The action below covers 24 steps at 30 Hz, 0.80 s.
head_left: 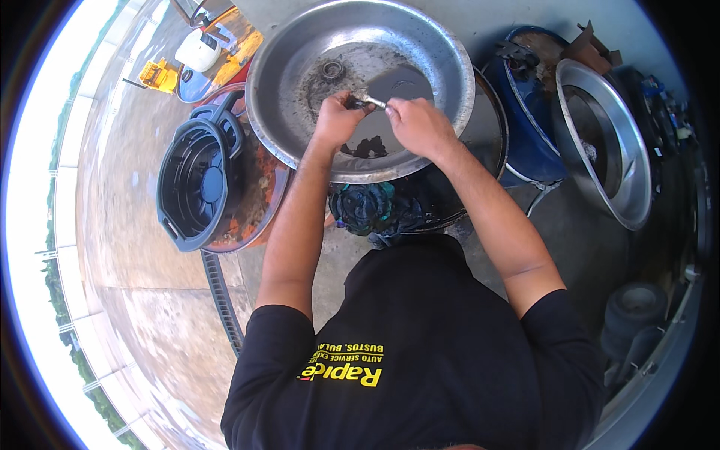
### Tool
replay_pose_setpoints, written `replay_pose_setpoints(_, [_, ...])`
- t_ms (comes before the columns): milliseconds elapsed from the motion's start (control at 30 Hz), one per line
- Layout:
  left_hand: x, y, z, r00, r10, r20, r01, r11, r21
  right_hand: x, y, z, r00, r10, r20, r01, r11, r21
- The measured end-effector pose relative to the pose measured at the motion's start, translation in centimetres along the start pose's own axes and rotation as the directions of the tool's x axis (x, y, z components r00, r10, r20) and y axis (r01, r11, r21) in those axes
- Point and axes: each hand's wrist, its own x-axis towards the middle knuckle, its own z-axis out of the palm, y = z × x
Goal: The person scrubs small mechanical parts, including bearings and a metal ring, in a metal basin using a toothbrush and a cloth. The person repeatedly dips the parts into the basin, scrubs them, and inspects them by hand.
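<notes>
Both my hands are closed above a wide round metal basin [266,82]. A slim silvery metal part [375,101] spans the gap between them; its exact kind I cannot make out. My right hand [421,126] pinches one end of it. The other end meets the fingers of my left hand [339,120], where something dark also shows, too small to name. Dark liquid [409,84] pools on the right of the basin floor, with black sludge around it. Behind my left hand lies a dark ring-shaped part [332,70] on the basin floor.
A black plastic drain pan [211,187] rests on a rusty drum at left. Blackened rags [364,208] bunch below the basin's near rim. To the right are a blue drum [517,112] and a second metal basin [637,180], tilted. A white container [198,50] stands far left.
</notes>
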Motion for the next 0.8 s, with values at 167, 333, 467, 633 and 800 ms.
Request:
replay_pose_setpoints(167, [-0.2,0.4,0.2,0.999,0.036,-0.025,-0.028,0.957,0.289,0.0,0.2,0.1,0.997,-0.074,-0.013,0.072,0.990,-0.124])
replay_pose_setpoints(333, [-0.8,2.3,0.6,0.998,0.040,-0.040,-0.024,0.940,0.341,0.8,2.1,0.5,0.990,-0.065,-0.125,0.050,0.992,-0.116])
replay_pose_setpoints(467, [-0.5,1.1,0.0,0.997,0.073,-0.031,-0.066,0.983,0.171,-0.4,0.4,-0.1,0.996,-0.065,-0.067,0.053,0.985,-0.162])
replay_pose_setpoints(633, [-0.6,1.6,0.1,1.000,0.024,0.015,-0.026,0.981,0.195,0.6,2.1,0.0,0.984,-0.070,-0.164,0.041,0.984,-0.174])
replay_pose_setpoints(800, [-1.0,2.3,0.6,0.999,0.036,0.031,-0.043,0.970,0.238,-0.7,2.0,0.7,0.987,-0.135,-0.083,0.112,0.966,-0.233])
